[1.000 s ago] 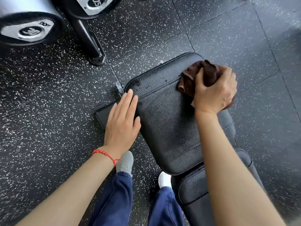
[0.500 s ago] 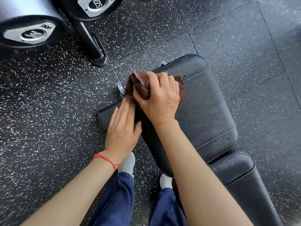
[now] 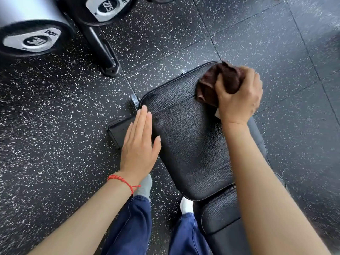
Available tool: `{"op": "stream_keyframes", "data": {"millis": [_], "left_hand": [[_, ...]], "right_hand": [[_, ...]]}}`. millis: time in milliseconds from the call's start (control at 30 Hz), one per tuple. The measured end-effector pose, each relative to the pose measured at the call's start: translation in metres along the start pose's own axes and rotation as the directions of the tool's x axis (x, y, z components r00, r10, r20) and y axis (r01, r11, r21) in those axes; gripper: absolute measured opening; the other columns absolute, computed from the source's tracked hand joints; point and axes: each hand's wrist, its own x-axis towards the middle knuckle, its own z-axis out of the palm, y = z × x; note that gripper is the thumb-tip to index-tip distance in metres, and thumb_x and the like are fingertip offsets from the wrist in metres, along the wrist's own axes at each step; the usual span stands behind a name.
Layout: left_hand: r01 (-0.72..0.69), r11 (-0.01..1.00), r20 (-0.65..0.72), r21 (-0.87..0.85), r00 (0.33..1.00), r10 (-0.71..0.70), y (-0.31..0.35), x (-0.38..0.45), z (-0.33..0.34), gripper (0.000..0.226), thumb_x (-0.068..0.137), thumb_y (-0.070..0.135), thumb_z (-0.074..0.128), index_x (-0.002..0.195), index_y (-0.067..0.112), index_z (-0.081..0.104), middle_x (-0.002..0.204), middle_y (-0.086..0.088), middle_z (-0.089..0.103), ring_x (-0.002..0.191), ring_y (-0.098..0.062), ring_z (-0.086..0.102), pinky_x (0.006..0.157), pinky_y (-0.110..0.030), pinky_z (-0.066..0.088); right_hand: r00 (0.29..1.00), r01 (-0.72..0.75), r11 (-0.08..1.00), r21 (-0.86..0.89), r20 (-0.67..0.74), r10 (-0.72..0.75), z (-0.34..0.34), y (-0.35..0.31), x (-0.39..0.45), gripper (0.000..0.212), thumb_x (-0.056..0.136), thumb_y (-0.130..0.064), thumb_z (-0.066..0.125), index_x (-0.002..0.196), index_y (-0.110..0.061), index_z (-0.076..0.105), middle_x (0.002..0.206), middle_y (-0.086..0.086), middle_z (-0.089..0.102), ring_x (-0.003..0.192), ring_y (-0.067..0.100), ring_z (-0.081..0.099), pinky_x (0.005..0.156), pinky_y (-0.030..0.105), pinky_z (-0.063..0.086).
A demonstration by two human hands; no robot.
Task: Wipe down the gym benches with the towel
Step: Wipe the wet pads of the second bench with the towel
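Observation:
A black leather gym bench (image 3: 191,144) runs from the middle of the view down to the lower right, with a seam between its two pads. My right hand (image 3: 239,100) is shut on a bunched brown towel (image 3: 219,80) and presses it onto the bench's far right corner. My left hand (image 3: 139,144) lies flat on the bench's left edge, fingers straight and together, holding nothing. A red bead bracelet sits on that wrist.
Large dumbbells (image 3: 31,39) rest on a rack at the top left, and the rack's black foot (image 3: 108,65) stands on the speckled rubber floor (image 3: 55,126). The bench's base bar (image 3: 117,129) sticks out left under my left hand. My feet and blue trousers (image 3: 132,227) are beside the bench.
My right hand has swept the towel from the bench's far left corner across to its far right corner. My left hand has stayed flat on the left edge.

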Motion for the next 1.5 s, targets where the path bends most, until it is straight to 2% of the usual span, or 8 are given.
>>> {"op": "stream_keyframes", "data": {"millis": [167,433,600,833,1033,1267,1367,1500], "left_hand": [[-0.002,1.000,0.005,-0.010,1.000,0.002,0.001,-0.001,-0.002,0.059,0.090,0.008,0.055,0.140,-0.006,0.027,0.150,-0.018,0.021,0.139,-0.027,0.017,0.112,-0.047,0.024],[-0.062,0.998,0.029,0.013,0.998,0.062,-0.003,0.000,-0.009,0.057,0.089,0.005,0.054,0.139,-0.006,0.030,0.150,-0.019,0.022,0.138,-0.027,0.020,0.110,-0.051,0.024],[-0.140,0.988,0.033,0.066,0.990,0.138,-0.001,0.000,-0.010,0.057,0.087,0.005,0.057,0.138,-0.003,0.033,0.149,-0.022,0.023,0.137,-0.034,0.023,0.108,-0.053,0.021],[-0.358,0.914,0.141,0.193,0.932,0.335,0.005,0.008,-0.007,0.056,0.090,0.027,0.034,0.140,0.002,0.034,0.150,-0.016,0.025,0.139,-0.031,0.019,0.111,-0.051,0.017],[-0.514,0.821,0.220,0.249,0.855,0.469,0.000,0.028,-0.004,0.058,0.092,0.033,0.030,0.141,0.003,0.032,0.150,-0.012,0.027,0.139,-0.030,0.019,0.112,-0.051,0.013],[-0.600,0.771,0.265,0.212,0.795,0.546,-0.018,0.040,-0.001,0.062,0.094,0.041,0.029,0.145,0.007,0.022,0.152,-0.002,0.009,0.141,-0.024,0.007,0.110,-0.049,0.002],[-0.605,0.771,0.266,0.200,0.790,0.552,-0.021,0.043,0.000,0.060,0.096,0.035,0.043,0.145,0.008,0.021,0.153,-0.002,0.010,0.141,-0.025,0.008,0.111,-0.049,0.003],[-0.606,0.766,0.282,0.212,0.789,0.546,-0.020,0.044,0.000,0.061,0.096,0.033,0.043,0.146,0.009,0.019,0.155,-0.004,0.012,0.142,-0.026,0.007,0.112,-0.049,0.001]], "right_hand": [[1.000,0.000,1.000,-0.003,-0.027,-0.001,-0.006,-0.013,-0.025,0.042,0.074,-0.040,0.064,0.087,-0.001,0.065,0.078,0.020,0.061,0.071,0.035,0.058,0.072,0.037,0.036],[0.960,0.237,0.967,0.088,0.129,-0.247,-0.031,-0.027,-0.124,0.043,0.082,-0.046,0.059,0.089,-0.004,0.068,0.077,0.014,0.060,0.066,0.031,0.055,0.065,0.039,0.039],[0.935,0.315,0.939,0.139,0.128,-0.332,-0.043,-0.012,-0.132,0.037,0.086,-0.043,0.059,0.093,-0.007,0.063,0.080,0.013,0.061,0.068,0.030,0.055,0.068,0.037,0.040],[0.999,0.019,0.999,-0.049,0.036,-0.017,-0.059,0.033,-0.115,0.040,0.078,-0.037,0.065,0.095,-0.001,0.066,0.081,0.018,0.061,0.073,0.036,0.058,0.074,0.040,0.039],[0.968,-0.240,0.969,-0.062,-0.097,0.233,-0.065,0.040,-0.112,0.041,0.076,-0.037,0.066,0.095,0.000,0.064,0.081,0.021,0.060,0.076,0.038,0.058,0.075,0.037,0.035],[0.948,-0.297,0.951,-0.086,-0.151,0.282,-0.061,0.009,-0.143,0.041,0.074,-0.040,0.062,0.089,-0.003,0.066,0.074,0.018,0.060,0.068,0.034,0.058,0.070,0.037,0.036],[0.952,-0.282,0.955,-0.086,-0.148,0.268,-0.056,-0.011,-0.168,0.040,0.074,-0.042,0.061,0.088,-0.005,0.067,0.074,0.016,0.060,0.066,0.034,0.058,0.069,0.037,0.036],[0.955,-0.274,0.958,-0.089,-0.145,0.260,-0.049,-0.036,-0.199,0.043,0.075,-0.046,0.059,0.088,-0.006,0.067,0.073,0.013,0.059,0.064,0.031,0.055,0.067,0.035,0.035]]}}
